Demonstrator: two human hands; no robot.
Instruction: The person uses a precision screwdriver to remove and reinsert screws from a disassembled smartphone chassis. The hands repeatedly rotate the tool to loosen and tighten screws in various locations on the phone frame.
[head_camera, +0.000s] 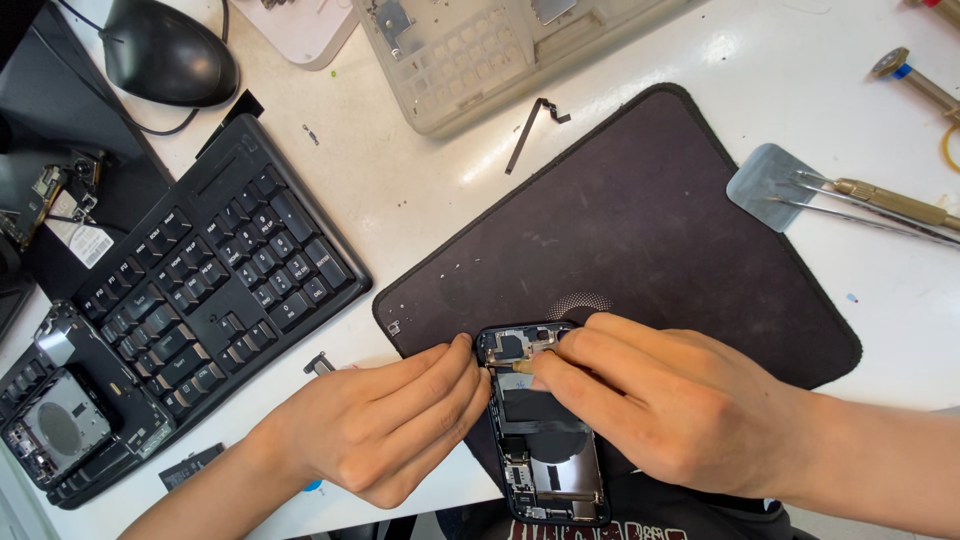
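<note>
From the head camera, an opened phone (545, 430) with its dark insides, metal shields and a round coil showing lies at the near edge of a black mat (640, 230), the left hand (385, 425) pressing curled fingers on its side while the right hand (665, 395) pinches a small brass-tipped tool (522, 367) at its top.

An opened phone (545, 430) lay at the near edge of the work mat (640, 230), overhanging the desk's (420, 190) near edge. The left hand (380, 430) rested against its left side, the right hand (660, 400) over its upper right. A keyboard (200, 290) lay left of the mat, a mouse (165, 50) at the far left corner, tweezers (870, 205) toward the right edge.
</note>
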